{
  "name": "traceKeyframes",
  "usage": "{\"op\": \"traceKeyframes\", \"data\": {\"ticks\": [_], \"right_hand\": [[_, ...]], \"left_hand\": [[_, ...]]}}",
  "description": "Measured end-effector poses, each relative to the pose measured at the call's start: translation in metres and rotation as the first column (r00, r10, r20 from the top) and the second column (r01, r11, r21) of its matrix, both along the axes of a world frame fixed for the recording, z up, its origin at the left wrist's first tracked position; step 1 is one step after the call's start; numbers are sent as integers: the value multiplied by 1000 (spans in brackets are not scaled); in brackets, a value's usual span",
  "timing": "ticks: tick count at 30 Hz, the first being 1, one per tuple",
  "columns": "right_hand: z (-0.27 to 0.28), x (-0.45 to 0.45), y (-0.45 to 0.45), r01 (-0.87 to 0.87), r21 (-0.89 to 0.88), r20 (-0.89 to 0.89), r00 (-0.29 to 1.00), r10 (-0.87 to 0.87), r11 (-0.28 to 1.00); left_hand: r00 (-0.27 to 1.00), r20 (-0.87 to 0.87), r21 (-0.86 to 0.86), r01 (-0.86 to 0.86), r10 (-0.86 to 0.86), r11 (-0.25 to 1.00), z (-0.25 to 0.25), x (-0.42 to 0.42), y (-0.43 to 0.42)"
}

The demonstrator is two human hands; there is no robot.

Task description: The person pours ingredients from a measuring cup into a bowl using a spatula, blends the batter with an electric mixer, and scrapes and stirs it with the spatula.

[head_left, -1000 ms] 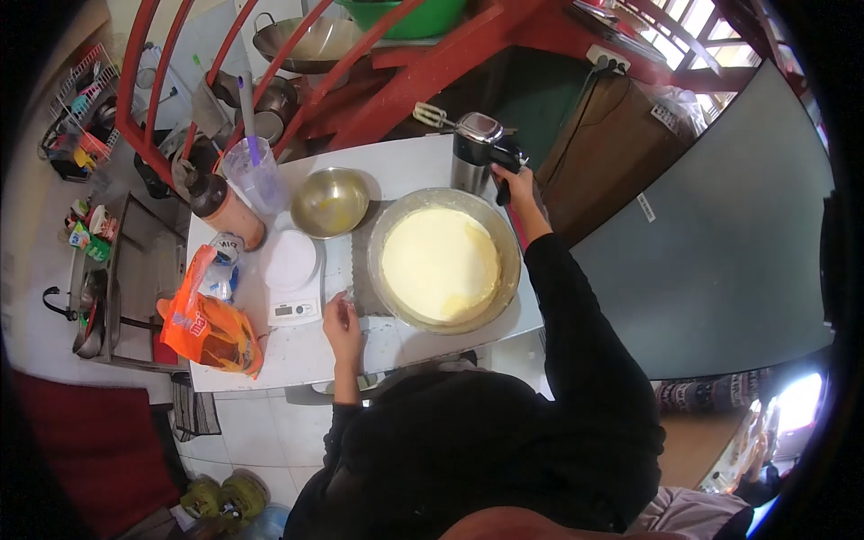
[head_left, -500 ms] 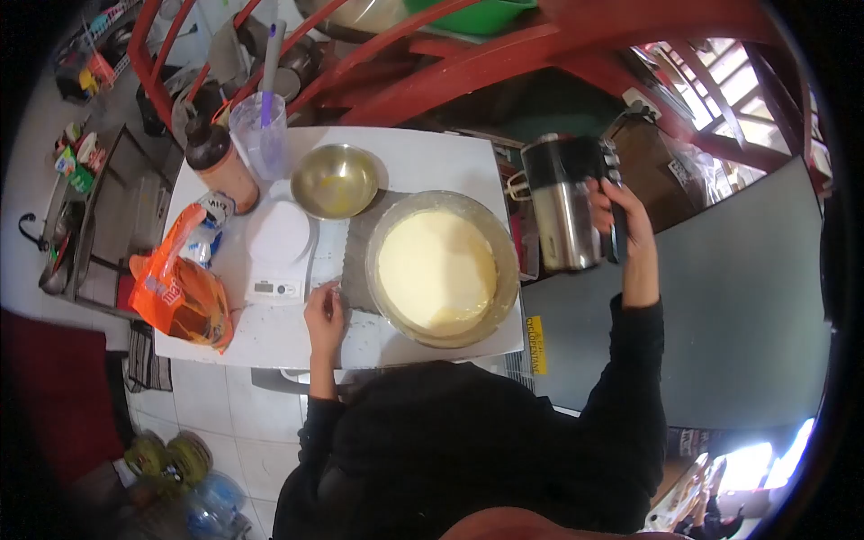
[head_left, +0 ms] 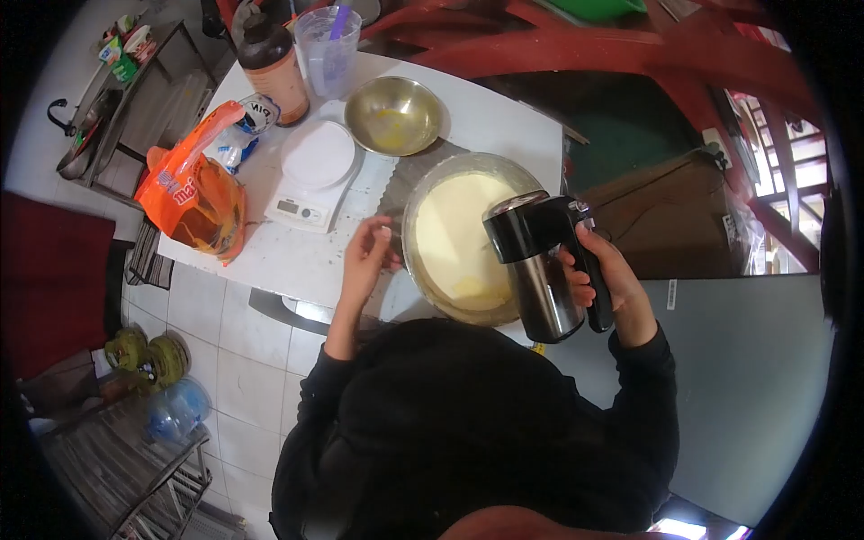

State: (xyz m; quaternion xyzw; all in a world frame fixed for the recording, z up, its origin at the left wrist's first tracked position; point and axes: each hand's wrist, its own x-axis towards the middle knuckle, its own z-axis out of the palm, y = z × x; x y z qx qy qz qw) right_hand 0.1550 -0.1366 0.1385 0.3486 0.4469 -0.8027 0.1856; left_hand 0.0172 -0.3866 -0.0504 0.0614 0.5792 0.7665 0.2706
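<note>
My right hand (head_left: 612, 283) is wrapped round the black handle of a black and steel hand mixer (head_left: 549, 288). The mixer hangs over the right side of a large bowl (head_left: 407, 229), and its beaters are hidden from this angle. Smooth pale yellow batter (head_left: 454, 220) fills much of the bowl. Just left of the bowl's wall is my left hand (head_left: 367, 256), fingers loosely bent and apart, with nothing visible in it. I cannot tell whether its fingertips touch the rim.
On the white table (head_left: 261, 211) stand a kitchen scale (head_left: 315, 171), a smaller metal bowl (head_left: 393, 115), an orange bag (head_left: 198, 202), a brown bottle (head_left: 274, 76) and a clear plastic jug (head_left: 328, 58). A grey surface (head_left: 738, 387) lies to the right, and red wooden bars (head_left: 630, 54) rise behind.
My right hand has brought the mixer leftward from beside the table to over the large bowl. My left hand has come nearer to the bowl. The whole view has turned and shifted.
</note>
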Motion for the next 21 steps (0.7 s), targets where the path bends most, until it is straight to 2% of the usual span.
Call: {"op": "traceKeyframes", "data": {"ticks": [2,3,6,9,12,15,18,21], "right_hand": [[0,-3,1,10,-17,-19,1000,-10,1000],[0,-4,2,17,-25,-28,999,-18,1000],[-3,-2,7,-13,-11,-38,999,12,1000],[-1,2,1,-37,79,-44,998,40,996],[-1,4,-2,-35,97,-31,999,38,995],[2,5,-5,20,96,3,1000,-21,995],[-2,5,-1,18,99,-79,997,-10,995],[-4,1,-7,3,156,-60,998,6,988]], "left_hand": [[987,119,4,105,-105,994,10,6,1],[980,123,-29,163,-158,986,16,7,-1],[953,192,25,234,-234,972,11,6,-3],[933,213,42,290,-292,956,12,7,-4],[946,137,42,291,-294,956,7,7,-3],[938,154,50,306,-310,951,7,6,-3],[936,145,84,313,-322,946,1,5,-3],[938,137,92,307,-318,947,4,5,-3]]}}
